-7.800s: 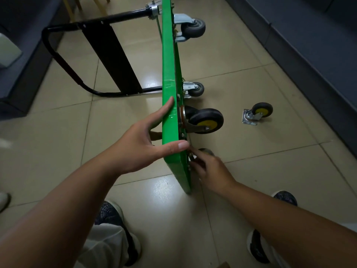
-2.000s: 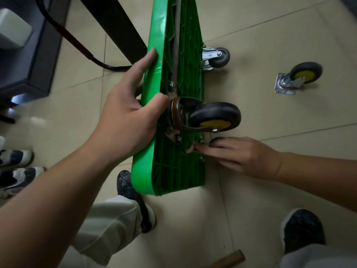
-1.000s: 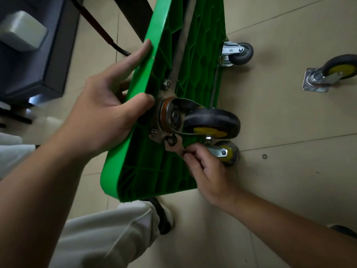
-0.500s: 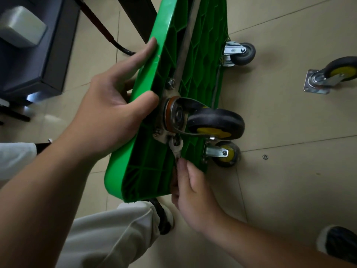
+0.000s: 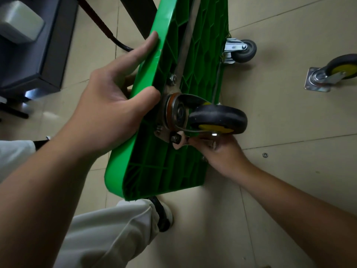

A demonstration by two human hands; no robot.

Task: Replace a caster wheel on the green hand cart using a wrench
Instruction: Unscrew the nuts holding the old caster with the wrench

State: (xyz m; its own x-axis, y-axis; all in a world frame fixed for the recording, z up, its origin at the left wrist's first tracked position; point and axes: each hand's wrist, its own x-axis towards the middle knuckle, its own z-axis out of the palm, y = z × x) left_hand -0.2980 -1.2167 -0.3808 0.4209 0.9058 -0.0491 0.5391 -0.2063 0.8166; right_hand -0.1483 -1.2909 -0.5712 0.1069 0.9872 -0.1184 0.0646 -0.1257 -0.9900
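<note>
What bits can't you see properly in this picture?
All in the head view:
The silver open-ended wrench has its handle hidden inside the right hand.
The loose black caster wheel with a yellow hub is cut off by the right edge.
Some fingers of the left hand are hidden behind the green plastic hand cart.
The tiny metal ring on the floor is too small to identify.

You look steeply down from your wide-angle head camera onto the tiled floor (image 5: 289, 122). It sits close over the near end of the green hand cart (image 5: 166, 167).
</note>
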